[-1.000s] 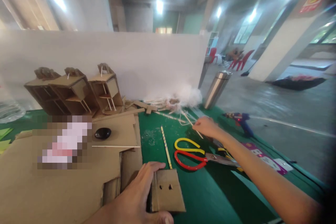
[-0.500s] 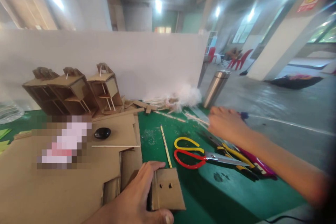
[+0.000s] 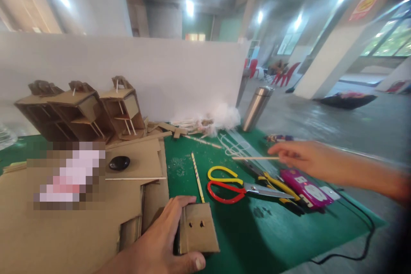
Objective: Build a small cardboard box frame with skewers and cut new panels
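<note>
My left hand [image 3: 163,244] grips a small cardboard piece [image 3: 197,233] with two holes, at the near edge of the green mat [image 3: 257,231]. My right hand [image 3: 303,158] hovers above the mat's right side and pinches a thin wooden stick [image 3: 255,158] that points left. Under that hand lie red-and-yellow scissors [image 3: 234,184], yellow-handled pliers [image 3: 278,184] and a purple-pink packet [image 3: 306,186].
Cardboard models [image 3: 80,109] stand at the back left before a white board [image 3: 144,72]. Flat cardboard sheets [image 3: 80,222] and a black stone [image 3: 119,163] lie to the left. A steel flask [image 3: 256,108], white fluff [image 3: 224,117], loose sticks [image 3: 197,175] and a black cable [image 3: 356,239] are also here.
My right hand has drawn back from the stick pile to the right, now holding one stick level over the scissors. The left hand has stayed on the cardboard piece.
</note>
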Demonstrator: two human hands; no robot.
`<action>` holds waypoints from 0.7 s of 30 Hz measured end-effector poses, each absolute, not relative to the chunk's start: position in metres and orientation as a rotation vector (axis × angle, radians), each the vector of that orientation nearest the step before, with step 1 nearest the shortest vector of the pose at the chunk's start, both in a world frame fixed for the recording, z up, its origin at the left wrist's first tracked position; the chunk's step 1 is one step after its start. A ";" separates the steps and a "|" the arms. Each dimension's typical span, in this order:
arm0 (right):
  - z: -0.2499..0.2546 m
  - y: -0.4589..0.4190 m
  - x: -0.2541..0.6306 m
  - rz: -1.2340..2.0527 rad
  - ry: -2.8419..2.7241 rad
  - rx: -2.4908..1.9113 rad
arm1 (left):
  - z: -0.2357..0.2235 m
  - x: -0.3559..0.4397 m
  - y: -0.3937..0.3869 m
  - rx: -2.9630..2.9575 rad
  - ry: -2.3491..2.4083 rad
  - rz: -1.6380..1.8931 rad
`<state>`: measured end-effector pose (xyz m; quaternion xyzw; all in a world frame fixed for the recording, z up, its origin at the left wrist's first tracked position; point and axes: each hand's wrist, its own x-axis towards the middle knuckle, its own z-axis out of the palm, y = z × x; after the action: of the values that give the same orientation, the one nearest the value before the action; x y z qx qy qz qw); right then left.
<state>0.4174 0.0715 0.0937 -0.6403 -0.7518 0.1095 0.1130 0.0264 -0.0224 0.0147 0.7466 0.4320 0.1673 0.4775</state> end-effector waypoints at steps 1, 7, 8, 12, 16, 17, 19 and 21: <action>0.091 0.072 0.412 0.571 -2.224 -1.799 | 0.016 0.027 -0.022 1.823 1.070 0.410; 0.051 0.088 0.357 1.698 -1.416 -1.019 | 0.017 0.028 -0.021 1.827 1.036 0.408; 0.044 0.092 0.349 1.780 -1.323 -0.953 | 0.017 0.028 -0.021 1.825 1.039 0.404; 0.026 0.105 0.326 1.959 -1.188 -0.820 | 0.019 0.028 -0.019 1.808 1.057 0.392; 0.021 0.110 0.314 2.012 -1.165 -0.742 | 0.020 0.028 -0.018 1.821 1.042 0.352; 0.021 0.110 0.312 2.016 -1.165 -0.741 | 0.019 0.028 -0.018 1.826 1.032 0.354; 0.020 0.111 0.308 2.016 -1.165 -0.751 | 0.017 0.028 -0.018 1.829 1.027 0.389; 0.019 0.112 0.306 2.011 -1.165 -0.753 | 0.016 0.028 -0.019 1.830 1.028 0.427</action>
<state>0.3057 0.1121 0.0192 -0.2898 -0.4481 0.7734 0.3421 0.0276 -0.0185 0.0157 0.7499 0.4212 0.1749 0.4792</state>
